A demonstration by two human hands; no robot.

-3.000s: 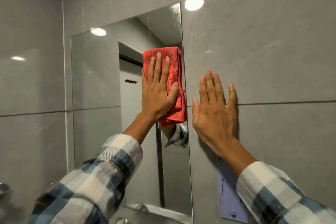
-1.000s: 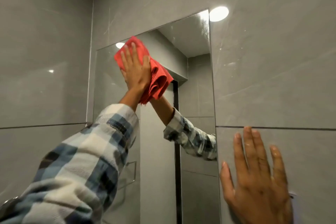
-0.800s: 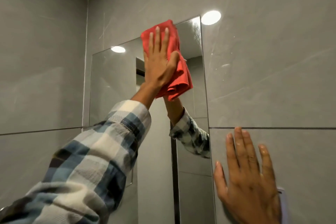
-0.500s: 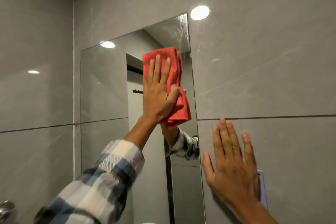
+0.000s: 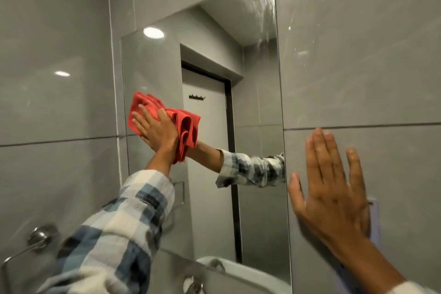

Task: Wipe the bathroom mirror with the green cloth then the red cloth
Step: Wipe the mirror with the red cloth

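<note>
A frameless rectangular mirror (image 5: 257,93) is fixed to the grey tiled wall. My left hand (image 5: 156,130) presses a bunched red cloth (image 5: 185,126) flat against the glass near the mirror's left edge, about mid-height. The cloth spills out to the right of my palm. My right hand (image 5: 331,188) lies flat with fingers spread on the wall tile just right of the mirror, holding nothing. No green cloth is in view. The mirror reflects my plaid sleeve, a door and a ceiling light.
A chrome towel ring (image 5: 35,241) is mounted on the left wall, low down. A white basin's reflection (image 5: 253,274) and a tap (image 5: 194,286) sit below the mirror. A pale wall plate (image 5: 373,217) lies partly behind my right hand.
My left hand has slid the red cloth from the mirror's upper right down to its left edge. My right hand stays flat on the wall.
</note>
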